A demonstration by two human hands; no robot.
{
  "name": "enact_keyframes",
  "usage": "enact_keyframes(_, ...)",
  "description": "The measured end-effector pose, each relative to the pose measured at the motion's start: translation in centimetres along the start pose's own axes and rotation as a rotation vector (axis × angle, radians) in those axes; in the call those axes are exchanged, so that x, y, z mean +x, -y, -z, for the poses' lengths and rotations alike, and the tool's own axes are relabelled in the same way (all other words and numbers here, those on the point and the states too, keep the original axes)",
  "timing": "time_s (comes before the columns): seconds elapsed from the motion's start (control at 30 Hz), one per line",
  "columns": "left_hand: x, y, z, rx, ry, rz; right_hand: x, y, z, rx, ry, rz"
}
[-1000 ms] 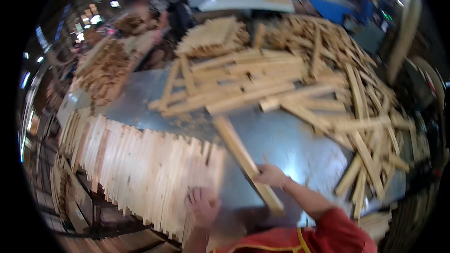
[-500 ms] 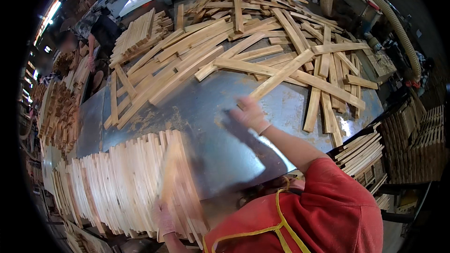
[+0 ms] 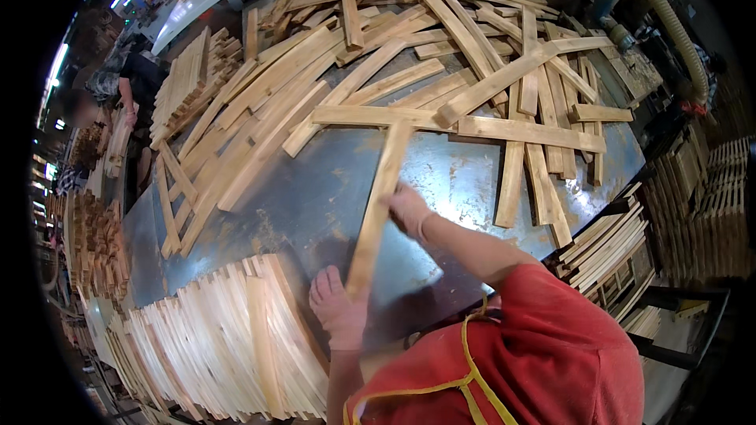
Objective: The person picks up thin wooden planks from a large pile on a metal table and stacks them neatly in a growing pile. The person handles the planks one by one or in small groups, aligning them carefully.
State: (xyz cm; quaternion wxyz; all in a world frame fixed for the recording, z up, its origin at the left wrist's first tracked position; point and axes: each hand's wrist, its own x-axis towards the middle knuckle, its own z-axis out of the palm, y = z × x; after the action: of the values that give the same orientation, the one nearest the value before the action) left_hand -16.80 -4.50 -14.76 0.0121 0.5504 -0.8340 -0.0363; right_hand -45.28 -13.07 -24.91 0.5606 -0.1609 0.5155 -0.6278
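My right hand grips the edge of a flat wooden board above the metal table. The board slants from the loose pile toward me. By its near end is my left hand, in a pale pink glove, fingers spread; whether it touches the board I cannot tell. To the left of that hand stands a tight row of pale wooden strips, with a single yellowish board lying on top.
Loose boards lie criss-crossed over the far side of the metal table. A neat board stack stands at the far left, near another person. More strips are stacked at the right. A ribbed hose hangs at the far right.
My right hand has closed on a board and drawn it toward me. My left hand has moved right from the row of strips, where the board it held now lies. The view has shifted.
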Motion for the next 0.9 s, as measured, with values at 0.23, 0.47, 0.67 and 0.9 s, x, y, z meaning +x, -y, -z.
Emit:
enact_keyframes(0.23, 0.2, -6.1, -1.2, -0.046, 0.453, 0.129, -6.6, 19.1, 7.9, -1.327, -0.261, 0.452)
enact_keyframes(0.47, -1.1, -2.3, -1.1, -0.422, 0.315, 0.277, -3.1, 25.4, 19.0, -2.109, -0.176, -0.271)
enact_keyframes(0.67, -6.1, 7.5, -3.7, -1.247, 0.214, 0.465, -7.7, 14.2, 5.7, -1.276, 0.378, -0.112)
enact_keyframes(0.9, -7.3, 7.9, 1.6, -0.918, 0.261, 0.521, -10.0, -1.4, -13.6, -1.085, 0.31, -0.107)
